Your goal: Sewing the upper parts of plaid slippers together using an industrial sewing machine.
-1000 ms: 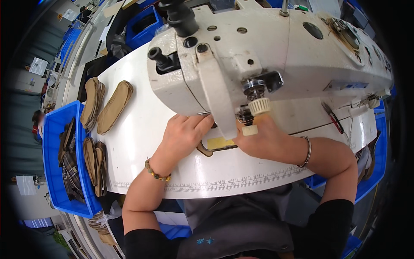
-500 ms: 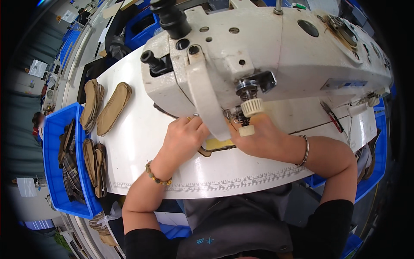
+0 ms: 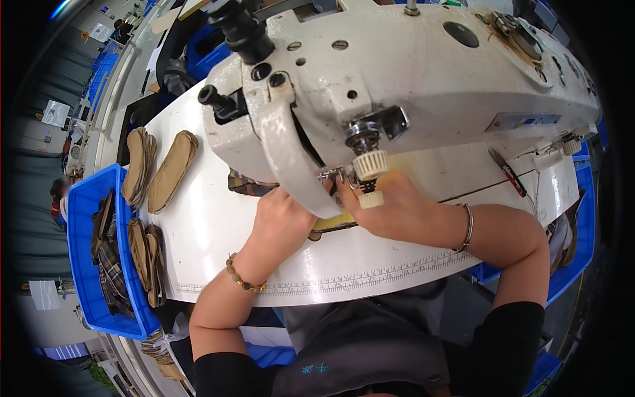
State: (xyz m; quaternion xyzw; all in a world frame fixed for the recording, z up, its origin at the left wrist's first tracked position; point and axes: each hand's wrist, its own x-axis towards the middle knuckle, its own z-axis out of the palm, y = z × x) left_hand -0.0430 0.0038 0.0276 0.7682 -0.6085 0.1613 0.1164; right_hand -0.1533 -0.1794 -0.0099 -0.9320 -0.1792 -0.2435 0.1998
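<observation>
A white sewing machine [image 3: 317, 86] stands over the work, its needle area largely hidden behind the pale curved guard [image 3: 291, 159]. Beneath it lies a dark patterned fabric shoe piece [image 3: 248, 186], its far left edge showing past the machine head. My left hand [image 3: 281, 221] is closed on this piece from the left, fingertips hidden behind the guard. From the right, my right hand [image 3: 390, 204] has bent fingers pinching the work close to the needle, partly covered by the cream tension knobs [image 3: 369, 165]. A small tan edge [image 3: 316, 235] and a yellow surface [image 3: 340, 221] show between the hands.
Tan sole-shaped pieces [image 3: 173, 171] lie on the white table [image 3: 218, 264] at left. Beside them a blue bin [image 3: 83, 264] holds plaid pieces [image 3: 114, 274]. Red-and-black snips [image 3: 509, 175] lie right. Another blue bin [image 3: 575, 264] stands at the right edge.
The view has shifted slightly, so the machine appears further left. More patterned fabric now shows left of the machine head. My left hand has moved a little nearer to me; both hands stay at the work.
</observation>
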